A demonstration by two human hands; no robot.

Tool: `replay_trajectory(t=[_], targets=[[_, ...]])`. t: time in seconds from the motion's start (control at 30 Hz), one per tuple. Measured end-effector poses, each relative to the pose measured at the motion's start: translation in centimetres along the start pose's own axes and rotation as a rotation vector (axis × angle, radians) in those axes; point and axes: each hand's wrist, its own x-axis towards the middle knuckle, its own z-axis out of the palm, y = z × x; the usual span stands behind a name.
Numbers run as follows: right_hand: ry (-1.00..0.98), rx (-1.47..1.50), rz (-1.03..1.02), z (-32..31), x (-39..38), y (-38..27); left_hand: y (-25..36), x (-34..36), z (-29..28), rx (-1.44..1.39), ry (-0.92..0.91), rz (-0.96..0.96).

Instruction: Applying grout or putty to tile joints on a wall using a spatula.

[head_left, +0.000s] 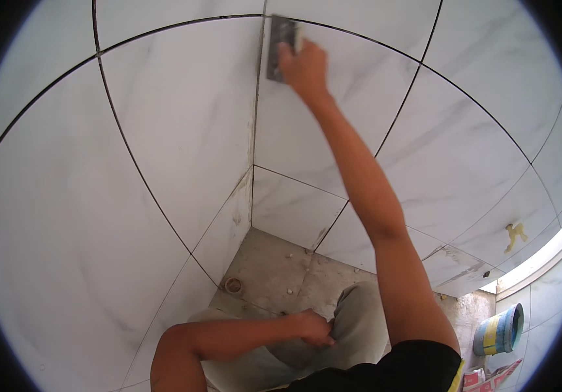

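My right hand [308, 65], at the end of a raised arm, is closed round the light handle of a grout float [283, 46]. The float has a dark grey rectangular face, slightly blurred. It is at the white marbled wall tile [320, 124], just right of the vertical corner joint and by the dark horizontal joint above. My left hand [317, 328] rests low against my grey-trousered leg [362, 313], its fingers curled together. Whatever those fingers hold, if anything, is hidden.
Another tiled wall [163, 117] meets this one at the corner on the left. A tape roll [233, 285] lies on the dusty floor [268, 258]. At the lower right are a blue bucket with a yellow band [499, 330] and red-and-white packaging [475, 380]. A yellowish fitting [514, 236] marks the right wall.
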Motion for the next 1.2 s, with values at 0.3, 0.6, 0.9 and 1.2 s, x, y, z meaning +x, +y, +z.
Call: replay_trajectory(t=[0.3,0.6,0.9,1.2], targets=[[0.122,0.157,-0.18,2.5,-7.1,-5.2,-0.1,0.3,0.1,0.002,0.002,-0.005],[0.111,0.101,0.138,2.2,-2.3,-1.8,0.6,1.0,-0.7,0.008,-0.025,-0.006],[-0.017,0.086,0.23,1.9,-1.6,-2.5,1.0,1.3,-0.5,-0.002,-0.031,0.033],[-0.108,0.003,0.298,1.6,0.5,-2.0,1.9,0.6,-1.8,-0.009,-0.032,0.015]])
